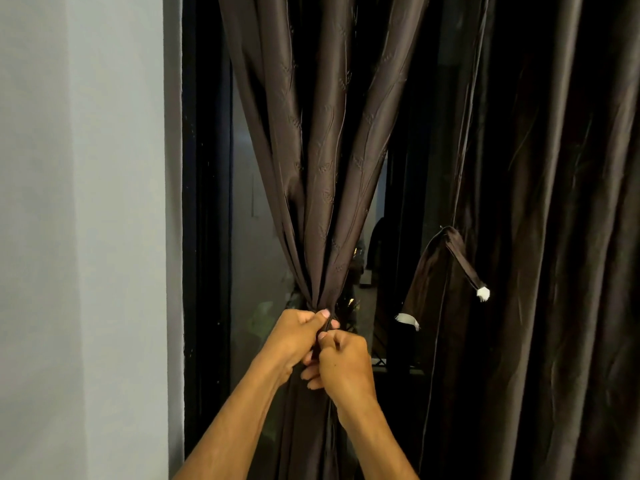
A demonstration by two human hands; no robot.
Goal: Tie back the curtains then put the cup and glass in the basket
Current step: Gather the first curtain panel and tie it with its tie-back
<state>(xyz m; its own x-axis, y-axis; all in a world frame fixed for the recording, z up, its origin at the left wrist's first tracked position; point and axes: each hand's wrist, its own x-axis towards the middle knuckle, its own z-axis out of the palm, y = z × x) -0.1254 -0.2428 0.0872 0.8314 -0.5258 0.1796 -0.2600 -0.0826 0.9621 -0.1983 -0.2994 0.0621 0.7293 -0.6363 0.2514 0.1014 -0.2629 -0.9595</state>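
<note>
Both hands (294,336) (344,363) seemingly round gathered curtain (322,202)

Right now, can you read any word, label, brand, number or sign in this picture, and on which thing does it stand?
None: no text can be read anywhere.
The curtain bears only a woven leaf pattern, no writing.
The white tabs on the ends of the loose tie show no print.
The wall is plain.
</note>
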